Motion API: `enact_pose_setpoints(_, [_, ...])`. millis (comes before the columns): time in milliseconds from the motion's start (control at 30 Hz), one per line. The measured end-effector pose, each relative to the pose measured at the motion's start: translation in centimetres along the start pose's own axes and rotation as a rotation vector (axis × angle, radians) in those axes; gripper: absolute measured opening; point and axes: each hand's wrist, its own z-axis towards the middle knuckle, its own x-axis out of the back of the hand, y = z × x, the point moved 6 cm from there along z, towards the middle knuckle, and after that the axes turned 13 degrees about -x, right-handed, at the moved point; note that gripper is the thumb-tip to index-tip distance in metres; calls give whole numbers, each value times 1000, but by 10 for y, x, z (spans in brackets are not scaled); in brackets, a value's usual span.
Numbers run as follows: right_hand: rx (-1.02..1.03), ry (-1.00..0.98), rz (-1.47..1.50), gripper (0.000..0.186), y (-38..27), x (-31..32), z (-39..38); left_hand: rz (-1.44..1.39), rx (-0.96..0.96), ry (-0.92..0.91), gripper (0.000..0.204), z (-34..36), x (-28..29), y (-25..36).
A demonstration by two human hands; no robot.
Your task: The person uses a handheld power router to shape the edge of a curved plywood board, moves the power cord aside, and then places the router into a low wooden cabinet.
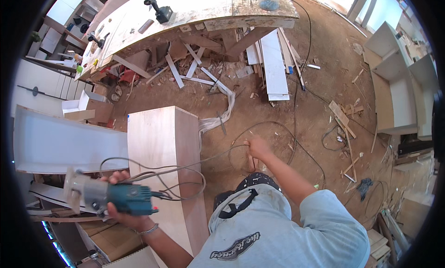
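Note:
My left hand (121, 212) grips a handheld trim router (130, 198) with a teal motor body and silver base, held sideways above the left edge of a pale plywood box (192, 212). Loops of the router's dark cord (171, 168) hang over that box. My right hand (256, 146) is closed on the cord, out over the dirt floor to the right of the box. A white-lined panel or tray (69, 143) lies left of the box.
A worn workbench (204, 8) with cordless drills (162, 15) stands ahead, wood offcuts (174, 71) beneath it. Long white boards (273, 69) lie on the floor (301, 152), along with cable loops and scraps. Cabinet carcasses (394, 96) stand at the right.

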Motion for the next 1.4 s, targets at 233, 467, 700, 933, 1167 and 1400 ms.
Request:
enact_pose_setpoints(233, [-421, -361, 827, 20, 59, -33, 40, 324, -251, 211, 72, 51, 27, 53])
enact_pose_setpoints(467, [-278, -113, 2470, 17, -27, 50, 148, 378, -321, 313, 63, 80, 104, 73])
enact_pose_setpoints(700, [-672, -63, 2320, 24, 44, 159, 295, 402, -401, 484, 62, 137, 224, 101])
enact_pose_setpoints(933, [-925, 485, 1727, 15, 80, 195, 292, 592, -341, 591, 66, 196, 332, 109])
enact_pose_setpoints(1167, [-769, 635, 1703, 18, 73, 312, 291, 508, -291, 518, 61, 298, 401, 101])
enact_pose_setpoints(1400, [-123, 162, 1042, 63, -256, 323, 411, 315, 47, 462, 61, 412, 394, -127])
